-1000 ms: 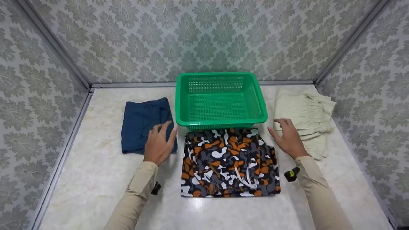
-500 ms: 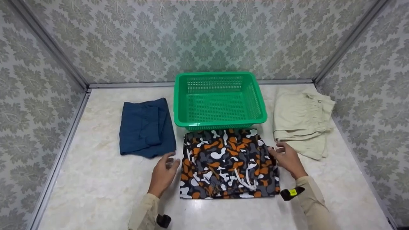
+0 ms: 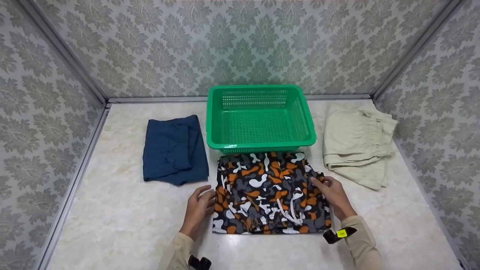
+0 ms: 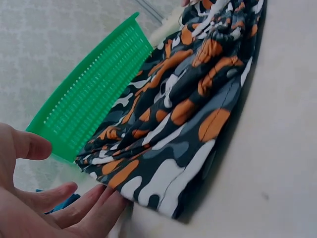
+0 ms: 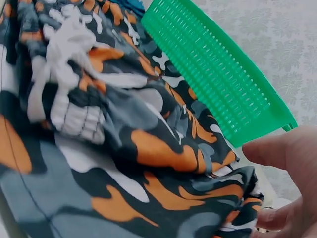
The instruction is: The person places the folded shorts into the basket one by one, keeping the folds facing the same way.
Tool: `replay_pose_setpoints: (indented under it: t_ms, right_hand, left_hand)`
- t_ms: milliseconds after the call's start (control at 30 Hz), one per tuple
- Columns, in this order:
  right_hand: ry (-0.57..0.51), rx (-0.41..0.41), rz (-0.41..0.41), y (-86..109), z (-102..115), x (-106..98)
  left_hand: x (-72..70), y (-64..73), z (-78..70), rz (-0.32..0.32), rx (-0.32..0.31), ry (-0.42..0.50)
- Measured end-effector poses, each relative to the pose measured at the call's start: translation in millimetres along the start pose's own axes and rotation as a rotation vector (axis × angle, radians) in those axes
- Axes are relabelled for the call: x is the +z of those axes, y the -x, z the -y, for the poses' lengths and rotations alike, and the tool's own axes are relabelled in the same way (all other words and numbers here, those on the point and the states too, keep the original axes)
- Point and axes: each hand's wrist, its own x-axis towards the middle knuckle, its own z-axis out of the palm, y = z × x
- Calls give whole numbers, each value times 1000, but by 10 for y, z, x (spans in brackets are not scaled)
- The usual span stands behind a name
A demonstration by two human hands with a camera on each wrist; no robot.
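Note:
Folded shorts in an orange, grey, white and black camouflage print lie flat in front of the green basket, their white drawstring showing. Beside their left edge is my left hand; in the left wrist view its lower fingers touch the hem, while the thumb stands apart from the cloth. My right hand is at the right edge. Its thumb hangs above the cloth in the right wrist view, with the other fingers partly hidden behind the fabric edge.
The green slotted plastic basket stands against the back wall with nothing in it. A folded navy garment lies left of it, folded beige bottoms with a gathered waistband to the right. Patterned walls enclose the marbled table.
Both hands have come down toward the body, from beside the basket to the side edges of the camouflage shorts. The garments and basket stay where they were.

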Motion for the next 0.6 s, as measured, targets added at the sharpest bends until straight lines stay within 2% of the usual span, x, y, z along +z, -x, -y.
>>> replay_pose_setpoints:
  t_ms: [133, 400, 600]
  right_hand:
    - [-51, 0, 20, -4, 3, 37]
    - [-98, 23, -3, -25, 33, 93]
    - [-135, 38, 5, -66, 59, 136]
  left_hand:
    - [70, -5, 21, 10, 2, -9]
    - [213, -70, 25, -3, 33, -37]
    - [290, -120, -3, -2, 4, -85]
